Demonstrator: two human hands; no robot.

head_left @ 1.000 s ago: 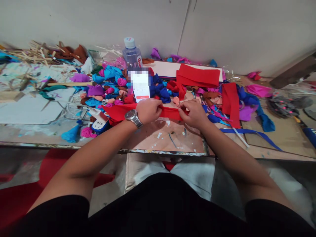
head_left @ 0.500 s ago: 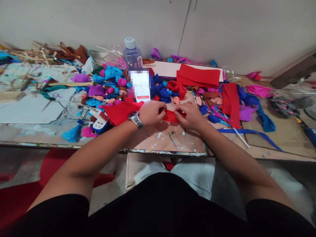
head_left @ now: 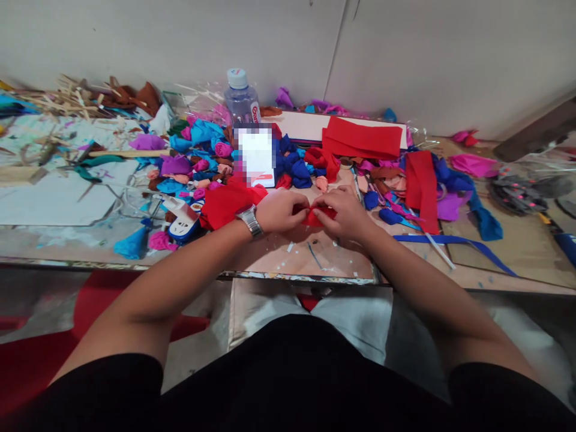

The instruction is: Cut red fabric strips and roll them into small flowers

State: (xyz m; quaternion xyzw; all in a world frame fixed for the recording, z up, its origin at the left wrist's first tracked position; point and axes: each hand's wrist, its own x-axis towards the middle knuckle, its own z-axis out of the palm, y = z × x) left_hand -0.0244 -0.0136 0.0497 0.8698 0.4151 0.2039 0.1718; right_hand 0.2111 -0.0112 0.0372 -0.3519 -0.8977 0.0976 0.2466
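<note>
A red strip (head_left: 225, 205) that looks like crepe paper runs from the left behind my left wrist, which wears a metal watch. My left hand (head_left: 282, 211) pinches the red strip near its right end. Close beside it, fingertips almost touching, my right hand (head_left: 342, 213) grips the same red material between thumb and fingers. A small red part shows below and between the hands. The rest of the held piece is hidden by my fingers.
A lit phone (head_left: 260, 156) leans before a plastic bottle (head_left: 242, 99). Colourful crumpled pieces (head_left: 213, 150) surround it. Folded red strips (head_left: 362, 138) lie behind; a white power adapter (head_left: 182, 219) is left, green-handled pliers (head_left: 87, 169) further left, a blue strip (head_left: 454, 240) right.
My left hand has moved slightly right and down, closer to my right hand. The red strip's left end has drawn in to the right and bunched up.
</note>
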